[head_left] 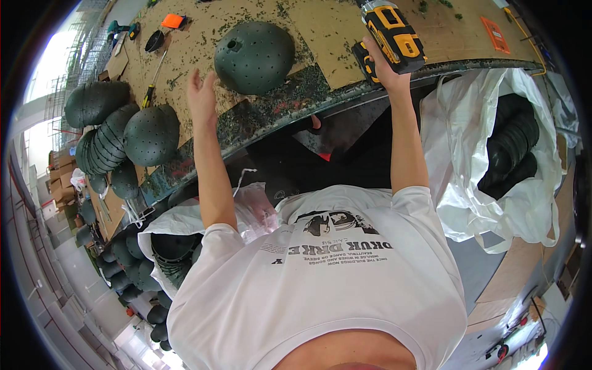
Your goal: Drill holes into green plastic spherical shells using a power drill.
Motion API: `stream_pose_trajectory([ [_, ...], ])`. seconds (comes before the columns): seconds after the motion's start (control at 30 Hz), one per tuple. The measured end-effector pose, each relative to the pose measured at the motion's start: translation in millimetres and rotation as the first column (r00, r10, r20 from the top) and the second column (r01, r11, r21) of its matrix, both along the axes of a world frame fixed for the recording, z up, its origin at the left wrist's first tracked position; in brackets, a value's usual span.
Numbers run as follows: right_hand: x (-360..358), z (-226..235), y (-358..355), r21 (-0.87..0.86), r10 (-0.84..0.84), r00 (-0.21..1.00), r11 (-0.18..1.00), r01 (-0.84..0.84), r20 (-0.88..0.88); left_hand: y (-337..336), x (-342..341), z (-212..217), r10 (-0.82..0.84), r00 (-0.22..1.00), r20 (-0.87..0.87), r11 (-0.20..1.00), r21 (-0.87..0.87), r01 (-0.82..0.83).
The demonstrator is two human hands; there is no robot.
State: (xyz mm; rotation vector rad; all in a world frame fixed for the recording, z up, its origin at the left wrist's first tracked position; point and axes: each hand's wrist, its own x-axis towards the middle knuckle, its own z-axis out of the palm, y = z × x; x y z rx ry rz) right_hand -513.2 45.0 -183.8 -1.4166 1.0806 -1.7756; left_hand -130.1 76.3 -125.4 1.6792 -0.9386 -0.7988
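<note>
A dark green, hollow-looking dome (pixel 256 58) dotted with small holes rests on the workbench, with a larger hole on its upper left. My left hand (pixel 202 98) is just left of it, fingers apart and holding nothing; a small gap seems to separate hand and dome. On the right, my right hand (pixel 385 69) grips a yellow and black cordless drill (pixel 398 37) by its handle. The drill's front end runs out past the top of the picture, so its bit is hidden. Green shavings lie around the dome.
Stacked green perforated domes (pixel 151 135) lie at the bench's left edge near a screwdriver (pixel 148 95). A teal drill (pixel 123 29) and orange object (pixel 174 21) sit farther back. A white sack (pixel 456 135) of dark domes stands right; another sack (pixel 154 246) stands left.
</note>
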Motion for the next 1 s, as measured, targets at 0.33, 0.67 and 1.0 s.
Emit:
stream_pose_trajectory([
  [0.33, -8.9, -0.9, 4.9, 0.232, 0.083, 0.996, 0.969, -0.088, 0.031, -98.5, -34.0, -10.2, -0.273, 0.443, 0.854, 0.875, 0.028, 0.484],
  [0.67, 14.1, 2.3, 153.0, 0.474, 0.285, 0.959, 0.842, -0.258, 0.017, -79.7, -55.6, 35.9, -0.408, 0.616, 0.674, 0.875, 0.095, 0.475],
  [1.0, 56.4, -21.3, 169.4, 0.239, 0.336, 0.857, 0.936, -0.258, -0.391, -81.9, -58.5, 28.9, -0.349, 0.565, 0.748, 0.895, 0.087, 0.437],
])
